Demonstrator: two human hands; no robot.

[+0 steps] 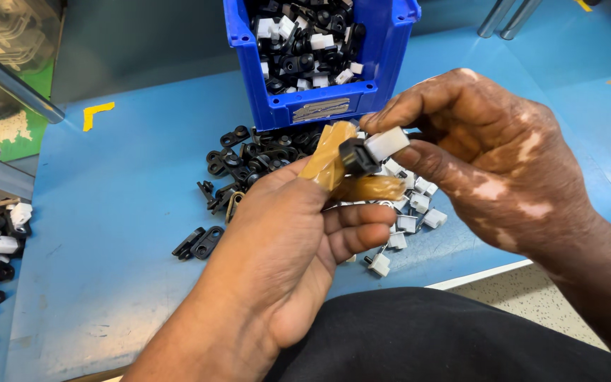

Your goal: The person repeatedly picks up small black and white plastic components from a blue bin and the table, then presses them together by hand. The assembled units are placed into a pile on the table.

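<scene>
Between both hands, above the blue table [129, 212], a small black clip [357, 156] is pinched by the left hand [298, 240], thumb and forefinger wearing tan finger cots [328, 160]; right hand [489, 155] grips a white block [387, 143] pressed against the clip. Just below lie loose white blocks [408, 212] and a black clip pile [249, 159], touching the blue bin [319, 106] full of mixed parts.

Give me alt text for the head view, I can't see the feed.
Two hands meet over a blue table: the left hand, with taped fingertips, holds a black clip, and the right hand pinches a white piece against it. Behind them stands a blue bin of black and white parts, with loose black clips and white pieces below it.
</scene>
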